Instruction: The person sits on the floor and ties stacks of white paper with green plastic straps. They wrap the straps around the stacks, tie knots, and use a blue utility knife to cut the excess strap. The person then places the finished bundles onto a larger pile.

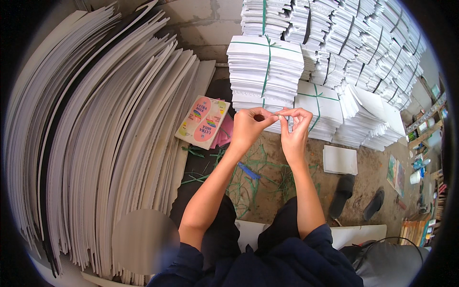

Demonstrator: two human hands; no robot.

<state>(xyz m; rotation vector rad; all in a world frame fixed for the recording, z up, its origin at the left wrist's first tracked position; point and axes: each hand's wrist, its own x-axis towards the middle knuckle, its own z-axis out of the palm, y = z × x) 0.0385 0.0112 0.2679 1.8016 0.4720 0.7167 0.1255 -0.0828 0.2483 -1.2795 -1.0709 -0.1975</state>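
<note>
My left hand (248,128) and my right hand (295,130) meet in the middle of the view, thumbs and fingertips pinched together. Whatever lies between the fingertips, if anything, is too small to make out. Just beyond them stands a tall stack of white sheets (249,71), bound crosswise with green string (267,62). A lower tied stack (330,112) sits behind my right hand. Beneath my forearms, shredded green string (248,191) litters the ground around a blue tool (248,171), whose kind I cannot tell.
Large white sheets (119,134) stand on edge along the left. A printed carton piece (191,136) lies beside them. Several tied bundles (368,43) rise against the back right. On the floor are a small paper pile (340,160) and dark slippers (341,196). Cluttered shelves (432,124) line the far right.
</note>
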